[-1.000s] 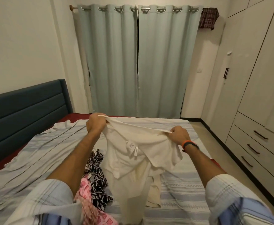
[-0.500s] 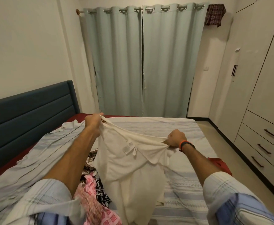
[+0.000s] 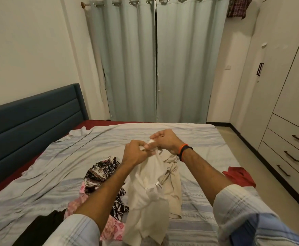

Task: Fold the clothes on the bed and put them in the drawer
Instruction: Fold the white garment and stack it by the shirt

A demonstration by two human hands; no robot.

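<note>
Fingers (image 3: 146, 146) of the left hand (image 3: 133, 152): curled tight, pinching the top edge of the cream shirt (image 3: 147, 192). Fingers of the right hand (image 3: 165, 142): likewise curled, thumb and forefinger nipping the same bunched edge; the two hands touch or nearly touch, held together above the bed (image 3: 56, 166). Orange and dark wristband (image 3: 184, 150) on the right wrist. Both forearms bare, striped pale sleeves (image 3: 241, 208) rolled up at the lower frame edge. Cream shirt: gathered at the top where it is gripped, hanging straight down from the hands, long axis vertical, lower hem reaching the bedcover toward the viewer; a small white label shows on the fabric partway down. Beige garment (image 3: 173, 190): lying on the bed just behind and to the right of the hanging shirt, partly hidden by it. Black-and-white patterned garment (image 3: 101, 172): crumpled on the bed to the left of the shirt, under the left forearm. Pink patterned garment (image 3: 113, 229): touching the patterned one, nearer the viewer. Black cloth (image 3: 40, 226): at lower left. Red cloth (image 3: 239, 175): at the right bed edge. Bed: pale blue striped cover, dark blue headboard (image 3: 30, 119) at left. Drawers (image 3: 287, 150): three, closed, in the wardrobe at right, well apart from the hands. Curtains (image 3: 155, 64): pale green, drawn, behind the bed.
</note>
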